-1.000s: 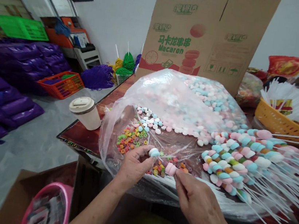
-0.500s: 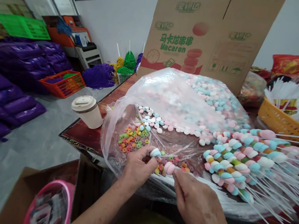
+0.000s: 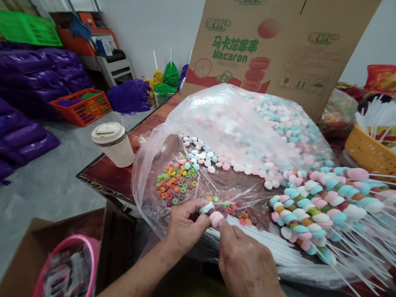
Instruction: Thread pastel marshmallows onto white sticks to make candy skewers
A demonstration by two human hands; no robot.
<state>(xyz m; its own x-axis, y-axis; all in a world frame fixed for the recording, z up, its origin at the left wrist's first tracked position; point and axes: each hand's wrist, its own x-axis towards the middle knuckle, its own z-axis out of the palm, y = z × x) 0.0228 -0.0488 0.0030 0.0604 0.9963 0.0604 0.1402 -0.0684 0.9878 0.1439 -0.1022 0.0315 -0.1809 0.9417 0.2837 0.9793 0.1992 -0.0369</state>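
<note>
In the head view, a blue-and-white marshmallow [image 3: 206, 208] is pinched in the closed fingertips of the left hand [image 3: 184, 227], and pink marshmallows [image 3: 215, 219] are gripped just beside it by the right hand [image 3: 246, 257], above the near edge of a plastic-draped table [image 3: 116, 174]. Loaded skewers [image 3: 307, 216] are piled at right; a lidded cup [image 3: 114, 146] is set at left. Purple packs [image 3: 1, 117] are stacked along the grey floor [image 3: 60, 169].

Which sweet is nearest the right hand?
The pink sweet, beside the right hand; the blue-and-white sweet is farther off, in the left hand.
</note>
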